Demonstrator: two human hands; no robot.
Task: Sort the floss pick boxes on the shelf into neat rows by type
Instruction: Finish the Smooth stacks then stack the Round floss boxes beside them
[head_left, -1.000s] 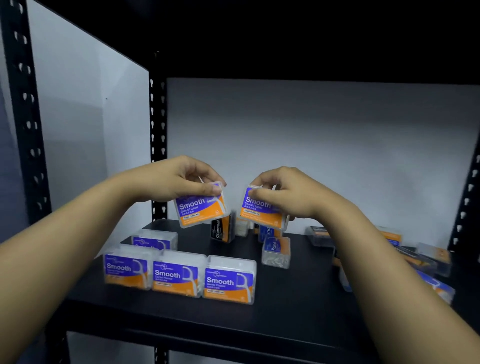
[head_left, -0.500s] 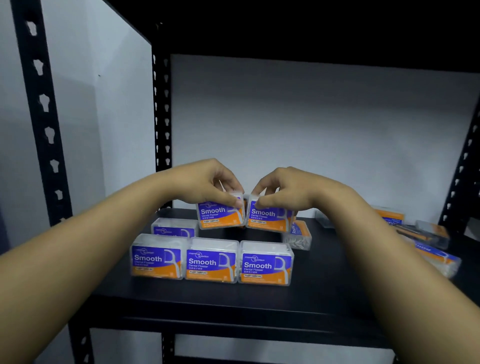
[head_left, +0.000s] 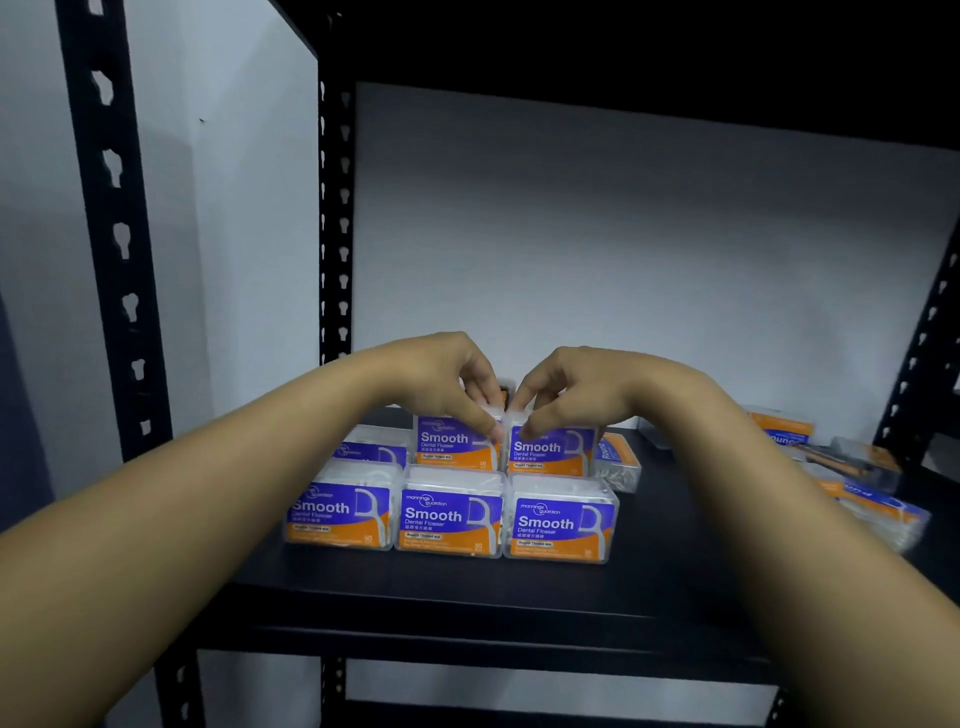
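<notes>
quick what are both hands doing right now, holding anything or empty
Left hand: closed, pinching the left Smooth box by its top.
Right hand: closed, pinching the right Smooth box by its top.

6 "Smooth" floss pick boxes are showing on the black shelf (head_left: 467, 597): 3 in the front row (head_left: 449, 519) and 3 standing behind them (head_left: 457, 441). 1 "Round" box (head_left: 618, 457) is lying just beside the back row. A loose heap of boxes (head_left: 852, 478) is lying at the right, too blurred to count. 2 hands are reaching in.
</notes>
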